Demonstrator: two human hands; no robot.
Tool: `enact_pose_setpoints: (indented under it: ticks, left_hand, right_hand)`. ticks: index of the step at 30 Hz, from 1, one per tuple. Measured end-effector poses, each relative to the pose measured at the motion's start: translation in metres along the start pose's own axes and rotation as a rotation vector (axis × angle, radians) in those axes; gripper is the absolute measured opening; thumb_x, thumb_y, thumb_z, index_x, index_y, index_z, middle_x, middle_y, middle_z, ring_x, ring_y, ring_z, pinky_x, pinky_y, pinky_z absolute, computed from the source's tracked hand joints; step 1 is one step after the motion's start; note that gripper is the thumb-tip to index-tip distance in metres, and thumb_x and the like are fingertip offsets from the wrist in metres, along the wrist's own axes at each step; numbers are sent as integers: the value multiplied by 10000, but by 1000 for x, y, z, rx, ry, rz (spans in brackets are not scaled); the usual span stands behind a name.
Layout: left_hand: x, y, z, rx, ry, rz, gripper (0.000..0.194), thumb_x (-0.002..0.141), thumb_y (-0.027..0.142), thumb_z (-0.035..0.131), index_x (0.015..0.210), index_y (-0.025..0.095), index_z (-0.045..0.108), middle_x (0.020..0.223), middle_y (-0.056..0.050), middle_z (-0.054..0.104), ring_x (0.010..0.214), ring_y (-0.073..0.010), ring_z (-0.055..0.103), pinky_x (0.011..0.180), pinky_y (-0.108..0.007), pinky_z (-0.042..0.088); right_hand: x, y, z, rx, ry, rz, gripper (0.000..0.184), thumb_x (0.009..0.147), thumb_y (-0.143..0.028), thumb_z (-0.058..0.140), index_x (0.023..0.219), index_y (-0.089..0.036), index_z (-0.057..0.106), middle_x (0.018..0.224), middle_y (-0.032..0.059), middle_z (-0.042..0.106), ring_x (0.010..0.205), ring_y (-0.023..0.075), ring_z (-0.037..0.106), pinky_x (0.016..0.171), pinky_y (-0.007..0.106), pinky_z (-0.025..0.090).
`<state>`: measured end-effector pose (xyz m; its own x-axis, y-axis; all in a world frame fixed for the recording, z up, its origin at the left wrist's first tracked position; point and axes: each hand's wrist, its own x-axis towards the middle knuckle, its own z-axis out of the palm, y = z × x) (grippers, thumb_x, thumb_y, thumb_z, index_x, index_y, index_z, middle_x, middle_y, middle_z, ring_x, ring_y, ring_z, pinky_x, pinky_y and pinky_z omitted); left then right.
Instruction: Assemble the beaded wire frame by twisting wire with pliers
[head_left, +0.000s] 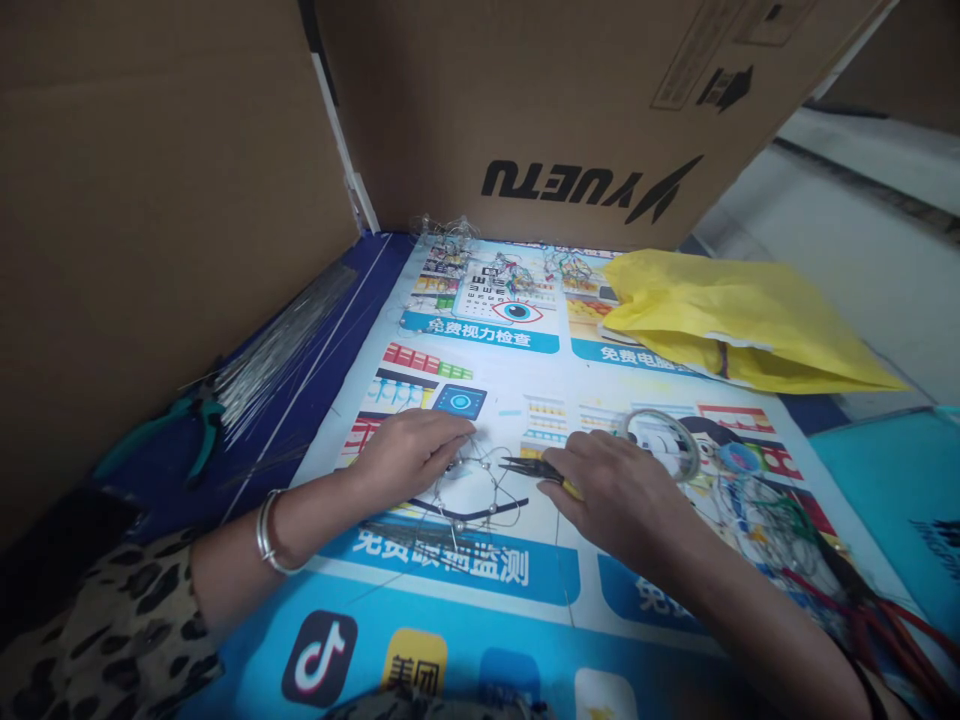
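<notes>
My left hand [411,455] pinches the upper left part of a piece of thin wire shaped into loops with small pearl-like beads [492,508]. This beaded wire piece lies low over the printed poster sheet. In my right hand [611,480] is a pair of needle-nose pliers [531,467] with yellow on the handle. Their dark jaws point left, close to the right side of the wire loops. Whether the jaw tips touch the wire, I cannot tell. My left fingertips hide part of the wire.
Cut straight wires [281,345] and teal-handled pliers [199,425] lie left. A tape roll [694,450], tangled coloured wires [776,535] and a red-handled tool [889,625] are right. Behind are beaded wire clumps [514,275], a yellow bag [720,310] and cardboard walls [487,100].
</notes>
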<state>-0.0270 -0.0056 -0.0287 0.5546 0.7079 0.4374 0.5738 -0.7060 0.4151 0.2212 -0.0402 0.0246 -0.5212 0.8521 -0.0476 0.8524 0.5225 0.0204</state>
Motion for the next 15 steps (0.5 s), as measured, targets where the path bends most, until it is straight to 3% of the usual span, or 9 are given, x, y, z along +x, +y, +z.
enact_pose_setpoints:
  ticks: [7, 15]
  left_hand:
    - [2, 1, 1, -22, 7, 28, 178, 883, 254, 502, 959, 162, 634, 864, -41, 699, 796, -158, 641, 695, -286, 510]
    - [6, 4, 0, -73, 20, 44, 155, 882, 232, 503, 916, 164, 638, 809, -27, 687, 746, -137, 625, 652, -251, 488]
  right_hand:
    - [4, -4, 1, -19, -16, 9, 195, 863, -316, 494, 946, -207, 632, 842, 61, 607, 802, 202, 543, 675, 299, 363]
    - [11, -5, 7, -97, 78, -75, 167, 860, -284, 510, 946, -201, 626, 808, 52, 600, 771, 191, 520, 663, 299, 316]
